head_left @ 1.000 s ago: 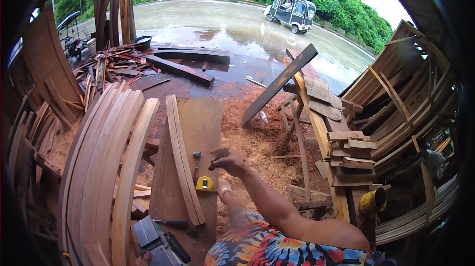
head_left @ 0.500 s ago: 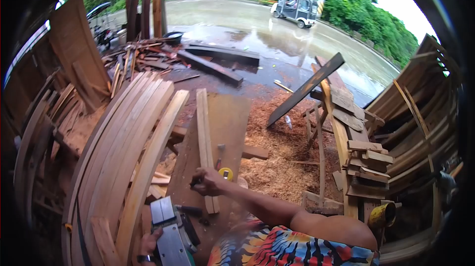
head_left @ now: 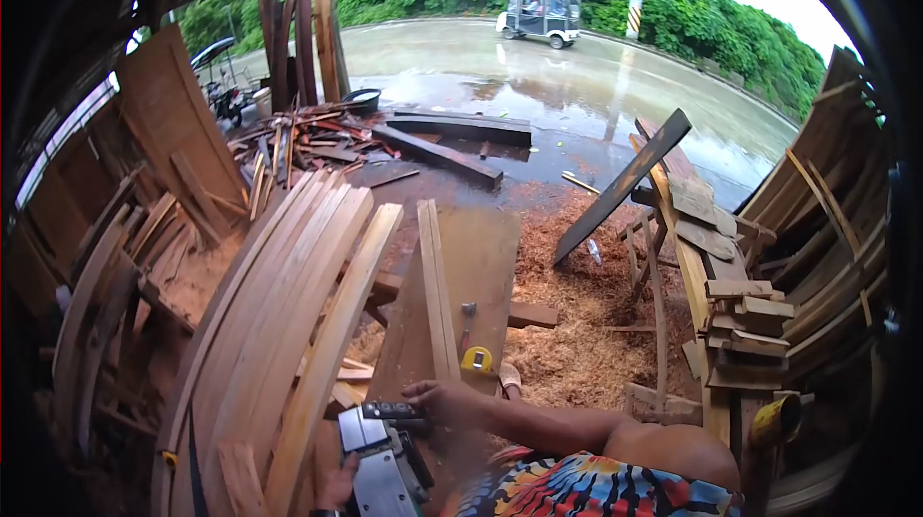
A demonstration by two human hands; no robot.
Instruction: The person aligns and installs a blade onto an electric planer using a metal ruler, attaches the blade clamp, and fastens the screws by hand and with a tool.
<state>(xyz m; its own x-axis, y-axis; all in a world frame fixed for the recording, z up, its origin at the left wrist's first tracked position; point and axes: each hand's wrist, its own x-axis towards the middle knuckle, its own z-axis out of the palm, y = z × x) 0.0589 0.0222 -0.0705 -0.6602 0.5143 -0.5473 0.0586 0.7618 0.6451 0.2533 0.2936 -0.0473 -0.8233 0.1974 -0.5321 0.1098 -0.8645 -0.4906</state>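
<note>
A silver-and-black electric hand planer lies at the lower middle, its flat metal sole facing up. My left hand grips its left side, with the fingers partly hidden. Over the front end of the planer, my right hand is closed on a short dark bar with light spots. Ahead of that hand, a long wood strip runs along a brown board. A yellow tape measure and a hammer rest on the board, right of the strip.
Curved planks stand at my left. Stacked wood pieces sit on a bench at my right. Shavings cover the ground. Dark beams and scrap wood lie ahead. A three-wheeled vehicle is on the wet road.
My right hand has come back from above the wood strip to the planer's front end, bringing the dark bar. The view has shifted left, and the vehicle has moved left along the road.
</note>
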